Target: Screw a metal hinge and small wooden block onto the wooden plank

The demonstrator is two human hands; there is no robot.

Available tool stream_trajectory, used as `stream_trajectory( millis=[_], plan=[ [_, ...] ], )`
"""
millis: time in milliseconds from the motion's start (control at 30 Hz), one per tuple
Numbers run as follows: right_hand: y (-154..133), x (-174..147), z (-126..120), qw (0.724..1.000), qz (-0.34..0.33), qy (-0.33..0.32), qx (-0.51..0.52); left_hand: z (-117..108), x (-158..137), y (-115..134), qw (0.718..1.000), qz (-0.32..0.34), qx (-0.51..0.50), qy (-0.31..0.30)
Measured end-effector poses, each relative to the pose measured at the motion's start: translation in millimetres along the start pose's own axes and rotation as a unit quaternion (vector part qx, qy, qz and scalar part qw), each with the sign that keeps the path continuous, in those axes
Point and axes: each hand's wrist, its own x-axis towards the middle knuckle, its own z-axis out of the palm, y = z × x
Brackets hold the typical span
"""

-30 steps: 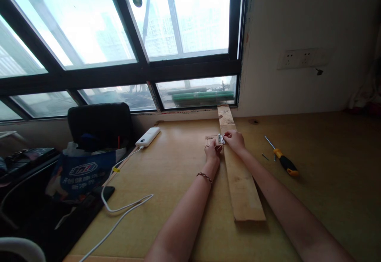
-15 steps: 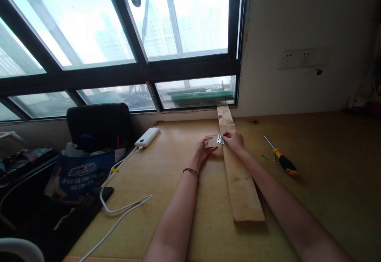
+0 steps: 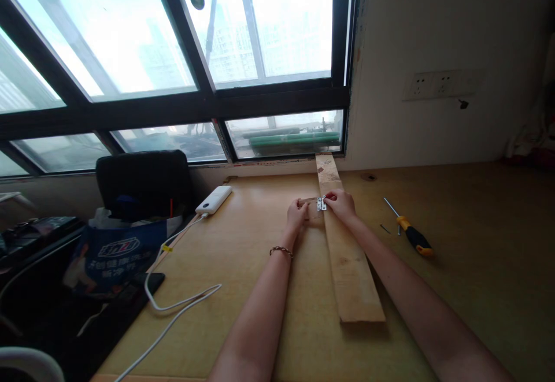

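A long wooden board (image 3: pixel 349 266) lies lengthwise on the table, its far end near the window. Against its left edge sits a small wooden block (image 3: pixel 311 212), gripped by my left hand (image 3: pixel 296 214), which wears a braided bracelet. A silver metal hinge (image 3: pixel 321 204) spans the joint between block and board. The fingers of my right hand (image 3: pixel 341 204) are closed on the hinge's right side, with the hand resting over the board. To the right lie a screwdriver (image 3: pixel 411 233) with a yellow and black handle and two small screws (image 3: pixel 385 229).
A white power bank (image 3: pixel 214 200) with a white cable (image 3: pixel 186 304) lies on the table (image 3: pixel 251 266) at left. Beyond that edge stand a black chair (image 3: pixel 145 177) and a blue bag (image 3: pixel 117 255). The window and a wall with sockets (image 3: pixel 442 84) border the far side.
My left hand has shifted slightly and changed its grip on the small block, the thumb side now more on top. My right hand and the board look almost unmoved.
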Motion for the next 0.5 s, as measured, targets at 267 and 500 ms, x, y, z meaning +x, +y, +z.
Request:
stream_trajectory(
  millis=[267, 500],
  plan=[
    [4.1, 1.5, 0.7, 0.999, -0.001, -0.001, 0.054, -0.2, -2.6, -7.0, 0.995, 0.058, 0.079, -0.001],
    [22.0, -16.6, -53.4, 0.996, -0.014, 0.043, 0.073, 1.2, -2.5, -10.4, 0.994, 0.079, 0.08, -0.002]
  ],
)
